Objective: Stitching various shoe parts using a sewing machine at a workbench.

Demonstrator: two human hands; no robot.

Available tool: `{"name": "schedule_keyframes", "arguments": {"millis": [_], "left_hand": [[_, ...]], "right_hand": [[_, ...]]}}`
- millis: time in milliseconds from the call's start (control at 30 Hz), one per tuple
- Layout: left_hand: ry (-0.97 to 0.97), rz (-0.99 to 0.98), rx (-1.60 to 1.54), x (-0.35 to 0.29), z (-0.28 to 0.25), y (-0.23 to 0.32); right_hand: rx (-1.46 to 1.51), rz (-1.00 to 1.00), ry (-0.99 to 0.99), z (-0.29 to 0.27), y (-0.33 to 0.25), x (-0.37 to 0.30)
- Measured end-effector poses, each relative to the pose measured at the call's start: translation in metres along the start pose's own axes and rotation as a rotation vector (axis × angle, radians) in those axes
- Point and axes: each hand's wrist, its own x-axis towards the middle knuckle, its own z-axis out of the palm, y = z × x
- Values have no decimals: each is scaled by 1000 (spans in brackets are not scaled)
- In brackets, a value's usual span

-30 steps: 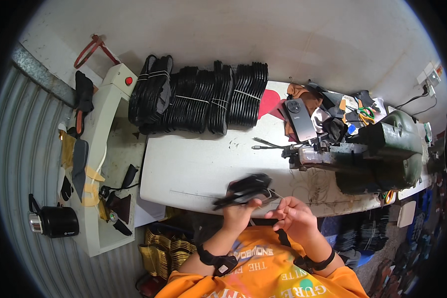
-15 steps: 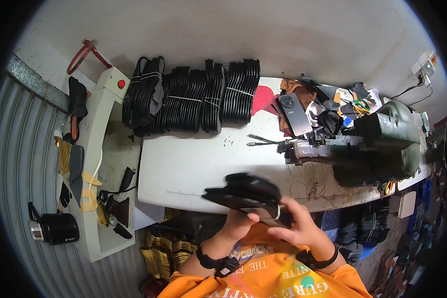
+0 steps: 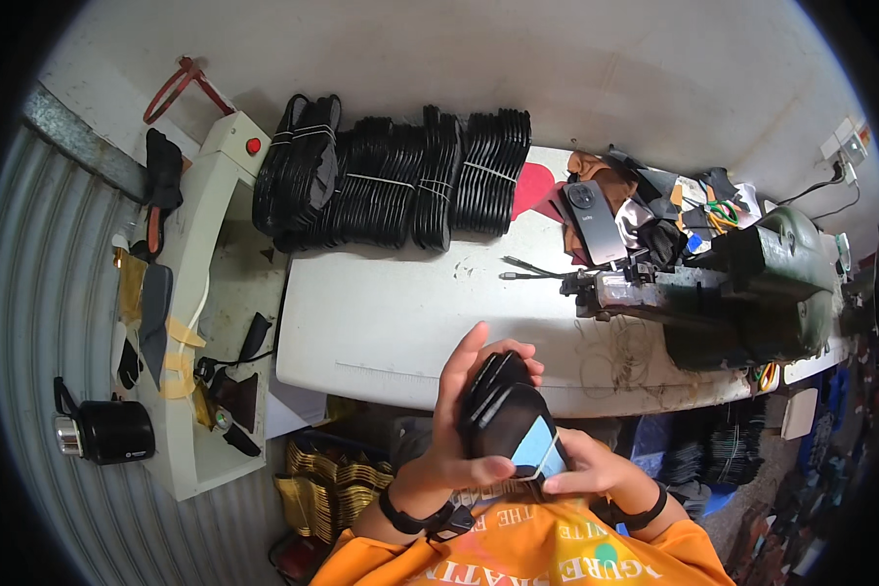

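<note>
Close to the person's chest, between both hands, a bundle of flat black pieces (image 3: 503, 405) overlaps the near edge of the tabletop (image 3: 391, 317) in the head view, with a light blue patch (image 3: 533, 444) on its upper face and a pale band (image 3: 535, 474) across its near end. The left hand (image 3: 454, 430) clasps the bundle's left side, its thumb laid over the face near the patch and fingertips showing past the far end. The right hand (image 3: 596, 464) grips the near right corner, thumb beside the band; its other fingers are partly hidden. Toward the back of the white tabletop stand tied stacks of similar black pieces (image 3: 381, 186), then a red piece (image 3: 532, 190), a phone (image 3: 597, 223) resting among mixed scraps (image 3: 649, 200), two cable ends (image 3: 529, 269), and a dark green machine (image 3: 776, 278) at the right, with loose thread (image 3: 610, 361) near it. Behind rises a pale wall (image 3: 410, 59); to the left are a cream frame (image 3: 186, 283) with a red button (image 3: 253, 146), a black flask (image 3: 115, 432) and corrugated metal (image 3: 44, 293). Both forearms come up from the lower edge with elbows bent, black straps on the wrists, converging before an orange shirt (image 3: 518, 552); the left index finger points away from the body, while the right hand sits lower, closer to the shirt.
</note>
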Motion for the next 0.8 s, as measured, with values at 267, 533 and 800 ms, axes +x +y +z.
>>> {"name": "schedule_keyframes", "arguments": {"millis": [267, 533, 800], "left_hand": [[-87, 86, 661, -5, 32, 5], [-287, 36, 500, 0, 26, -2], [-115, -90, 488, -6, 23, -4]], "right_hand": [[-296, -36, 222, 9, -2, 7], [-241, -197, 109, -2, 21, 6], [-107, -160, 49, -2, 15, 12]]}}
